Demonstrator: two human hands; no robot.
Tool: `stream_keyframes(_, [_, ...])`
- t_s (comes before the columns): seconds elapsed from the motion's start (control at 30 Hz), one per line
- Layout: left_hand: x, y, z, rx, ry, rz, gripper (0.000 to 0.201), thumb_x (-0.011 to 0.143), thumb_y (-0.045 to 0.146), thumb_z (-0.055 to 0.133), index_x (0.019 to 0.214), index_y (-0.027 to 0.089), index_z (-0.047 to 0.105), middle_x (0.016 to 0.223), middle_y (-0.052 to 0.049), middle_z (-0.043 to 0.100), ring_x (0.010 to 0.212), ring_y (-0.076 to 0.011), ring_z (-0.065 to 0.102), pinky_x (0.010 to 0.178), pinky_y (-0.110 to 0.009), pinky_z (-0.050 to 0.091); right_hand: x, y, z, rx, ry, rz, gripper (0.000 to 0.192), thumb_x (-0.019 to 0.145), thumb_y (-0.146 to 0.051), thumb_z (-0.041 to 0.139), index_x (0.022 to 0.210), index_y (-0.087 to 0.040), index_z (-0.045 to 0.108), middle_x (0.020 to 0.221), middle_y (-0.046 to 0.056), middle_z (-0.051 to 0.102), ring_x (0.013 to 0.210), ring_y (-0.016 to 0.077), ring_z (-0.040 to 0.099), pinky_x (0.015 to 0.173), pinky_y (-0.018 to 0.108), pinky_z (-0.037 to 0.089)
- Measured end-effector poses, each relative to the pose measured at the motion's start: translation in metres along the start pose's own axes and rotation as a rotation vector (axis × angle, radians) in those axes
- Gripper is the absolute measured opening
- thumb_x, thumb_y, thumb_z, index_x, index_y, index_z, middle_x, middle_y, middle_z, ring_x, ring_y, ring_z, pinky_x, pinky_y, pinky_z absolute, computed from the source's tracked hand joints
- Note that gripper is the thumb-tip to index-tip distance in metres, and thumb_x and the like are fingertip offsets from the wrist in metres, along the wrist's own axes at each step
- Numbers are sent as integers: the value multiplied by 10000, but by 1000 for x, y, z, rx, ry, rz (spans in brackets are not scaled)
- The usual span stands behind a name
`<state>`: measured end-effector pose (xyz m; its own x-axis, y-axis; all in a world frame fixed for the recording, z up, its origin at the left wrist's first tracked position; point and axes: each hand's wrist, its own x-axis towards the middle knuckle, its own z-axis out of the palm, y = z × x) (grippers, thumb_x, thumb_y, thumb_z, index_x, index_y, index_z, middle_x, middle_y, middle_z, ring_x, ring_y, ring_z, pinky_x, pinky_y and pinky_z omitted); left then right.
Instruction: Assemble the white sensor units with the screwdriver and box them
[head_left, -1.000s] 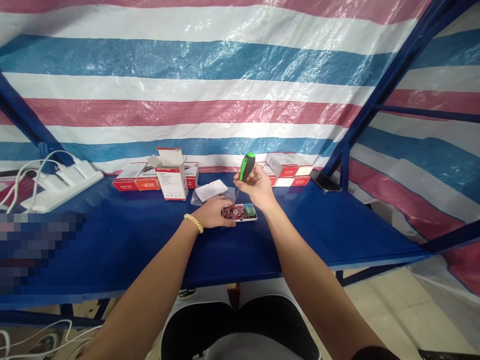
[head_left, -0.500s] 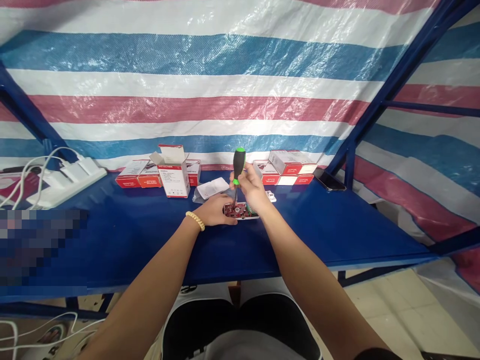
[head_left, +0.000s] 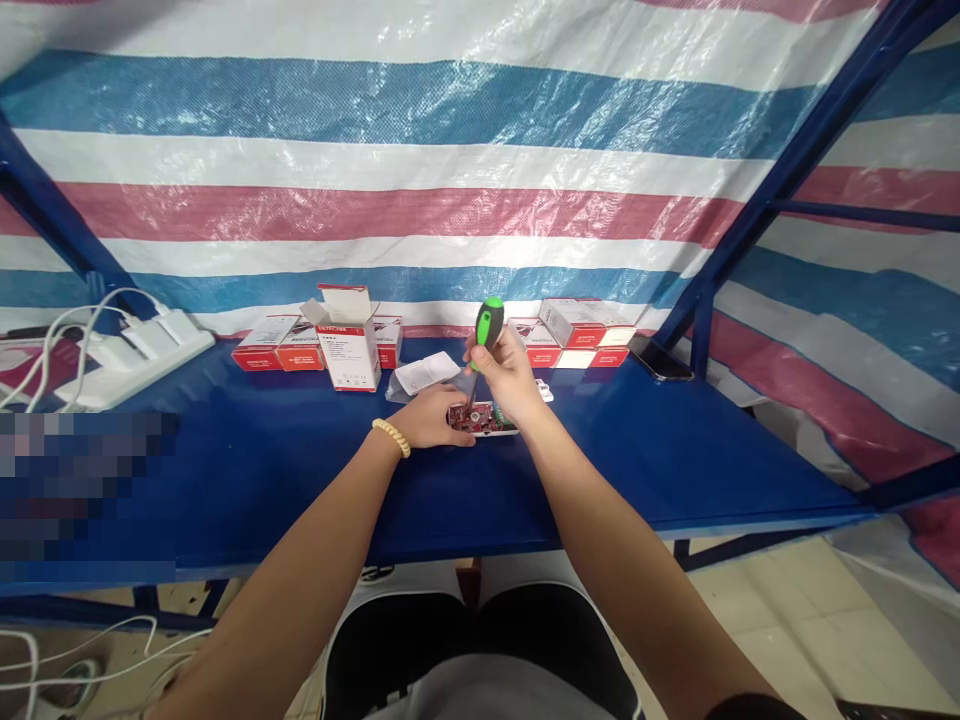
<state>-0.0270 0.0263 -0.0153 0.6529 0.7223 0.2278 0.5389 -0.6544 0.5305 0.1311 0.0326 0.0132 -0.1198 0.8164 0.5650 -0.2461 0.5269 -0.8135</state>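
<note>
A red circuit board (head_left: 484, 418) sits in a shallow white housing (head_left: 499, 434) on the blue table. My left hand (head_left: 430, 415) grips the housing by its left end, thumb along the near edge and fingers at the far side. Closed round a green-and-black screwdriver (head_left: 489, 325) is my right hand (head_left: 508, 375), held above the board. The shaft points down, and its tip meets the left part of the board; the exact contact spot is too small to make out. Just behind lies a white paper (head_left: 427, 372) on a clear plastic bag (head_left: 396, 390).
An opened white-and-red box (head_left: 349, 350) stands upright, with more boxes (head_left: 268, 343) beside it. Several boxes (head_left: 576, 325) are stacked at the back right, near a phone (head_left: 660, 358). A small white part (head_left: 544, 391) lies right of my hand. A power strip (head_left: 142, 360) with cables is at left.
The screwdriver's handle has tilted to the right and its green side has turned into view. My right fingers have shifted on it. The left hand and the board have stayed in place.
</note>
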Motion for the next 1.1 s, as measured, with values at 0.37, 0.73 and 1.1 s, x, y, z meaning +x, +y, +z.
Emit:
stream_keyframes(0.37, [0,-1,2,-89,44,36,393,609,425,803,916,197,712,897,-65,646,875,-265,596,835,-381,451,-3,-8,0,-104,-124,8,398,787,-382,658,1098,-257,442,832,-11,610,807,150,582,751,305,454])
stream_keyframes(0.73, [0,4,-1,-72,35,40,189,741,350,676,803,173,651,923,-54,611,885,-232,582,820,-371,456,-6,-11,3,-108,-30,63,297,593,-97,455,854,-234,425,632,-70,509,624,123,488,658,296,401])
stream_keyframes(1.1, [2,5,6,-24,93,15,127,794,248,577,689,177,587,869,-41,598,858,-192,568,818,-344,454,-5,-25,-9,336,-217,248,238,403,-52,443,586,-196,392,633,-32,425,598,115,456,578,270,358])
